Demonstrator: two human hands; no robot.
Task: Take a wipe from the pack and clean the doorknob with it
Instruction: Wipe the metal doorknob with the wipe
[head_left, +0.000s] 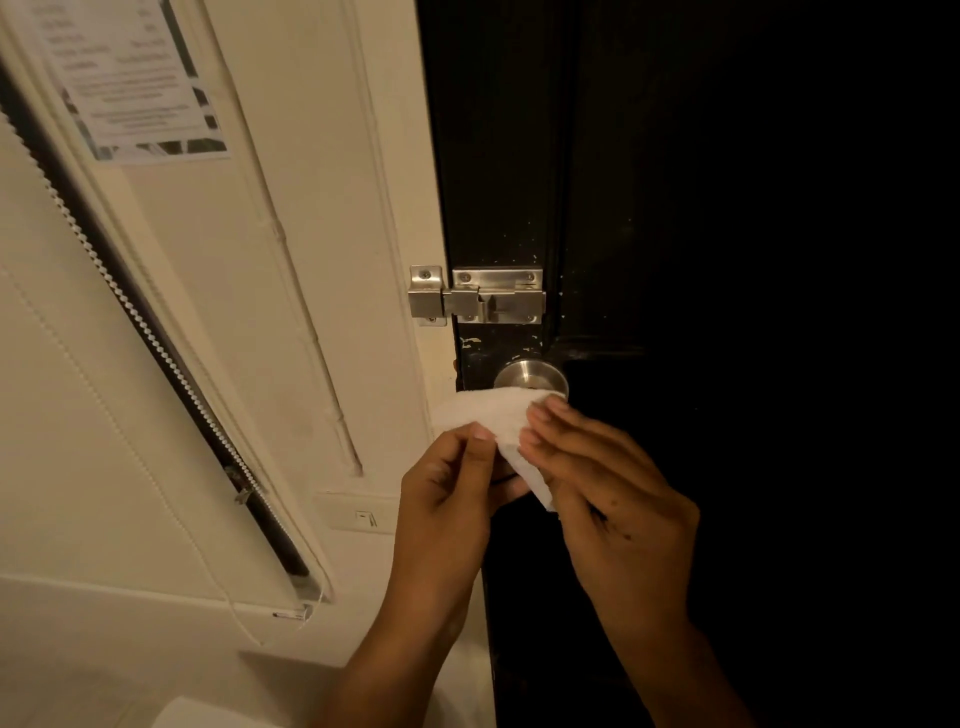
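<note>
A round silver doorknob (530, 375) sticks out of a black door (727, 260). Just below it a white wipe (496, 415) is stretched between both my hands, and its upper edge covers the knob's lower rim. My left hand (449, 483) pinches the wipe's left part between thumb and fingers. My right hand (597, 478) grips its right part, fingertips close under the knob. The wipe pack is not in view.
A steel slide bolt (478, 299) bridges door and cream frame above the knob. A wall switch plate (358, 514) sits left of my left hand. A window blind with a bead chain (150, 332) runs diagonally at left, under a printed notice (135, 78).
</note>
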